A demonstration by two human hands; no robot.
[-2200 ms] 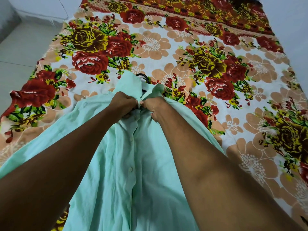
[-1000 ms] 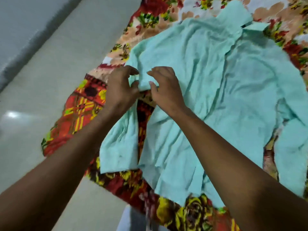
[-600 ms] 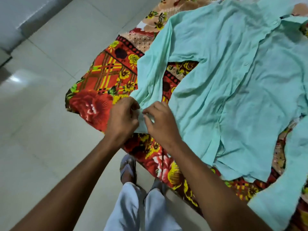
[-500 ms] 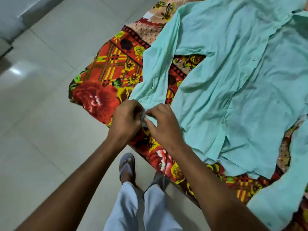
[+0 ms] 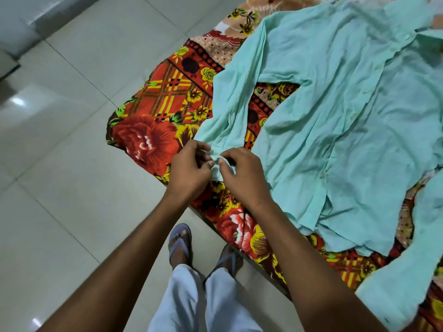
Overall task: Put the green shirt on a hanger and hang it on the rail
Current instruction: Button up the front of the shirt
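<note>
Room: pale glossy floor tiles (image 5: 60,164) are filling the left half of the head view, catching spots of light.
Bed: a bed covered with a flowered sheet (image 5: 153,130) in red, yellow and peach is running from the near right up to the far middle, its corner pointing left.
Green shirt: the green shirt (image 5: 347,116) is lying spread out and creased on the sheet, front up, taking up most of the right side of the view; its button placket is running from far right down toward the near hem.
Sleeve: one sleeve (image 5: 230,106) is stretching from the far shoulder down to the near edge of the bed, where its cuff is ending between the two hands.
Left hand: the left hand (image 5: 189,171) is hovering over the bed edge, its fingers curled and pinching the cuff.
Right hand: the right hand (image 5: 244,176) is just beside the left one, almost touching it, its fingers curled and pinching the same cuff from the other side.
Person: light trousers (image 5: 196,300) and two feet in sandals (image 5: 179,243) are showing on the floor below the arms, close to the bed.
</note>
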